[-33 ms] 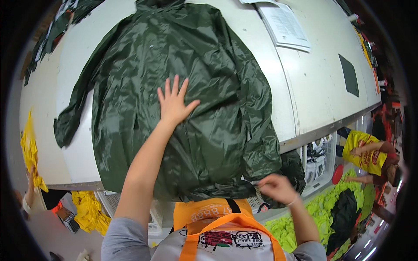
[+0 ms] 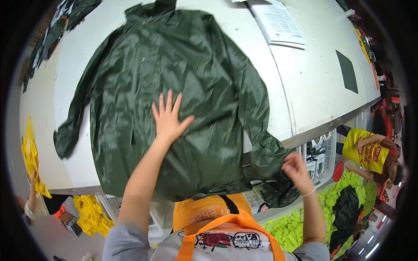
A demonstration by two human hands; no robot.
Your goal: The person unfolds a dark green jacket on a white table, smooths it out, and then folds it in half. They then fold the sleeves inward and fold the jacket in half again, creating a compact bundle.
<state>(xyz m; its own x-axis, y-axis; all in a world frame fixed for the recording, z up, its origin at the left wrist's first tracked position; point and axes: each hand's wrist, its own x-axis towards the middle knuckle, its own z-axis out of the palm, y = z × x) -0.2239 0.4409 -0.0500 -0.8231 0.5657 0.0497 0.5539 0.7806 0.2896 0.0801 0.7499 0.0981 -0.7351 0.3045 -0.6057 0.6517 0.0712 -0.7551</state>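
A dark green shiny rain jacket (image 2: 196, 91) lies front up on the white table, its collar away from me. My left hand (image 2: 167, 122) rests flat on the jacket's front, fingers spread, holding nothing. At the near right, my right hand (image 2: 297, 169) has its fingers closed on the cuff end of the jacket's right-side sleeve (image 2: 270, 152). That sleeve bends out past the table's near edge. The other sleeve (image 2: 69, 132) lies out to the left on the table. The jacket's hem hangs over the near edge, close to my orange apron (image 2: 202, 211).
A stack of printed sheets (image 2: 278, 24) and a dark green flat piece (image 2: 347, 71) lie on the table (image 2: 313, 100). White crates (image 2: 320, 163), a lime-green pile (image 2: 287, 228) and yellow garments (image 2: 90, 213) sit below it. Co-workers stand at left and right (image 2: 368, 148).
My right hand has moved from near the hem up and right to the sleeve's cuff, drawing it outward. The left hand and jacket front have shifted slightly toward me.
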